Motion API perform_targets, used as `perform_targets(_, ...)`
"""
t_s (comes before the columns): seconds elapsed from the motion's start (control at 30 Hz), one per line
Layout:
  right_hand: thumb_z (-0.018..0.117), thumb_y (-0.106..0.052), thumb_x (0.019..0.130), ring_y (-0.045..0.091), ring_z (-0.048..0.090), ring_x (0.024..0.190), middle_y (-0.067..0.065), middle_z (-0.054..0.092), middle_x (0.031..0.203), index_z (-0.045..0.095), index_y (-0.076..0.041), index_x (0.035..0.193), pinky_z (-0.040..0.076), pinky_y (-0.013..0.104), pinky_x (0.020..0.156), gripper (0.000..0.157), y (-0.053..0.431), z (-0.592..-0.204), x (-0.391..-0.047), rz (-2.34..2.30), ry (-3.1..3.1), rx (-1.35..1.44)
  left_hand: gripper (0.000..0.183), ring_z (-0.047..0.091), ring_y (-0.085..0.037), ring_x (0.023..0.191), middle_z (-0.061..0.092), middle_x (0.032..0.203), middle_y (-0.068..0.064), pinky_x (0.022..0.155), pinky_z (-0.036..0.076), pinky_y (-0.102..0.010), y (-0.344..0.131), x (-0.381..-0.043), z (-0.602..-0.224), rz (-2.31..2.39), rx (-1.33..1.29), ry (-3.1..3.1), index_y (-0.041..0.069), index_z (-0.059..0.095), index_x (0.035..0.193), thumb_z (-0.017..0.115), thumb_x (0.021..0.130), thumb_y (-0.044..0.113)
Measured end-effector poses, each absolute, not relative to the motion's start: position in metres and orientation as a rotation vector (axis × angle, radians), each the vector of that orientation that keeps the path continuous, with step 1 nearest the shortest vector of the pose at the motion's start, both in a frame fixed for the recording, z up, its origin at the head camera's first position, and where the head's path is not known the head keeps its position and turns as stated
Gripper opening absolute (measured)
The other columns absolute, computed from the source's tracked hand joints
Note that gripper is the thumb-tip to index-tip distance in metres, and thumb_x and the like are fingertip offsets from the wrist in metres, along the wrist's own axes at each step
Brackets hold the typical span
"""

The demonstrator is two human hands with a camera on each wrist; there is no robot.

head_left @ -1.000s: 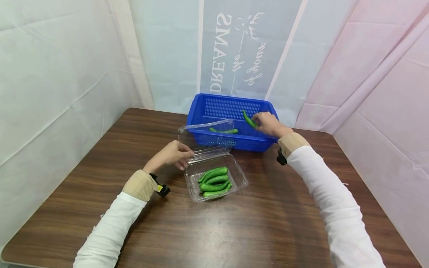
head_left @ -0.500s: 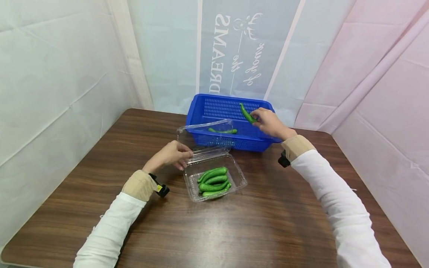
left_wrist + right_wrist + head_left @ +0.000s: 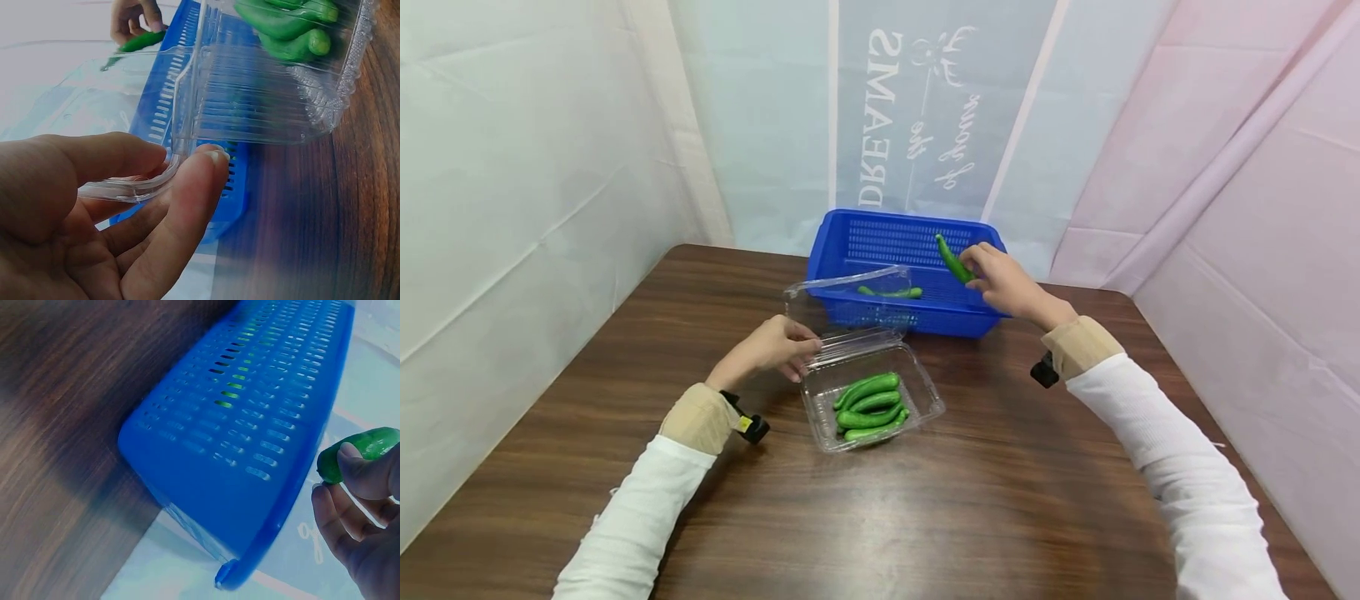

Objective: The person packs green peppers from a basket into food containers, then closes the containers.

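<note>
My left hand [image 3: 767,348] pinches the edge of a clear plastic clamshell box [image 3: 922,379] near its hinge, thumb and fingers on either side of the rim in the left wrist view. The lid [image 3: 81,94] stands raised, leaning over the basket's near side. Several small green cucumbers [image 3: 872,402] lie side by side in the box's base. Over the blue basket [image 3: 842,242], my right hand [image 3: 1009,283] holds one curved cucumber [image 3: 953,261] between thumb and fingers, its thin end pointing up and left. More green cucumber [image 3: 910,292] shows through the lid, inside the basket.
The basket stands near the back of the brown wooden table [image 3: 880,517], just behind the box. A printed cloth [image 3: 925,100] hangs behind it. Pale cloth walls rise at the left and right. A small black camera sits on each wrist.
My right hand has lifted the cucumber slightly within the basket and drawn a little to the right relative to the basket. My left hand keeps its pinch on the box.
</note>
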State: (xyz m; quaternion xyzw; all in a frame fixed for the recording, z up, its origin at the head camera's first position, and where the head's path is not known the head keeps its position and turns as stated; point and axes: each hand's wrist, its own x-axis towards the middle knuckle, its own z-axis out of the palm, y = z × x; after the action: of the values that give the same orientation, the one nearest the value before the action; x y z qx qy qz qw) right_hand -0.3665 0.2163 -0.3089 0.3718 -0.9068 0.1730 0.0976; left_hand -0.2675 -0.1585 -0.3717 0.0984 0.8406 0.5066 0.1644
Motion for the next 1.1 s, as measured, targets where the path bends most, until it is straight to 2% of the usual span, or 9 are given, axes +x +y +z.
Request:
perform_targets(0.37,0.069,0.013,0.086,0.029,0.057,0.093,0.013,0.058,0.102,0.062,0.002,0.113,0.055,0.042,0.078,0.030,0.216,-0.308,-0.331,0.473,-2.557,1.328,0.034,0.068,-0.018,0.063,0.070,0.085,-0.017,0.061,0.063,-0.040,-0.165,-0.266,-0.373,1.426,0.285,2.410,-0.015,0.061,0.121,0.059,0.101,0.012)
perform_targets(0.63,0.069,0.018,0.083,0.023,0.058,0.090,0.010,0.059,0.101,0.065,0.000,0.113,0.057,0.034,0.075,0.035,0.198,-0.316,-0.304,0.385,-2.434,1.534,0.031,0.068,-0.018,0.061,0.070,0.082,-0.015,0.059,0.063,-0.038,-0.163,-0.267,-0.373,1.394,0.282,2.444,-0.013,0.063,0.118,0.060,0.100,0.012)
perform_targets(0.87,0.075,0.014,0.080,0.022,0.057,0.091,0.008,0.059,0.103,0.065,-0.002,0.113,0.054,0.036,0.077,0.039,0.172,-0.329,-0.286,0.286,-2.335,1.649,0.030,0.067,-0.017,0.060,0.069,0.082,-0.016,0.057,0.063,-0.036,-0.162,-0.266,-0.372,1.405,0.269,2.437,-0.014,0.063,0.117,0.059,0.100,0.011)
perform_targets(1.1,0.072,0.017,0.079,0.023,0.056,0.095,0.008,0.059,0.107,0.064,-0.004,0.117,0.055,0.033,0.080,0.043,0.152,-0.344,-0.270,0.179,-2.309,1.778,0.030,0.067,-0.018,0.059,0.070,0.083,-0.017,0.060,0.063,-0.041,-0.160,-0.266,-0.373,1.413,0.283,2.442,-0.014,0.063,0.117,0.059,0.101,0.010)
